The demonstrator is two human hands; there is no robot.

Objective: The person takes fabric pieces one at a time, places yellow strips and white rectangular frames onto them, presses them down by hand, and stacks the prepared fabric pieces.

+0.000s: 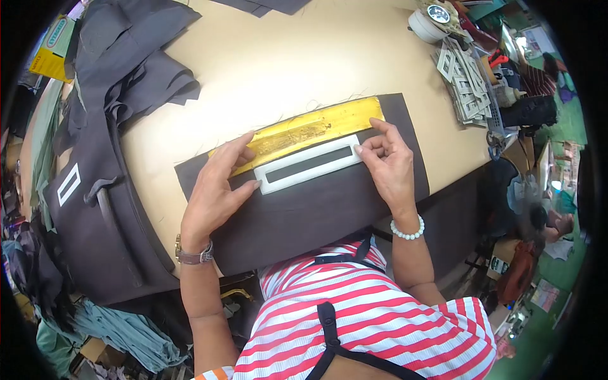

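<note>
A white rectangular frame (pixel 308 179) with a long slot lies on a dark fabric panel (pixel 297 221), just below a yellow strip (pixel 310 131) with worn brown marks. My left hand (pixel 218 183) is open, its thumb at the frame's left end and its fingertips on the yellow strip. At the frame's right end is the thumb of my right hand (pixel 389 161). That hand's index finger reaches the strip's right end, while its other fingers are bent and partly hidden. Frame and strip both lie slanted, higher on the right.
Dark fabric pieces (pixel 120 57) lie at the upper left. A dark piece with a white rectangle (pixel 69 184) hangs over the table's left side. Several pale frames (pixel 462 82) are stacked at the right, near a round white container (pixel 425 26). The table's front edge runs below the panel.
</note>
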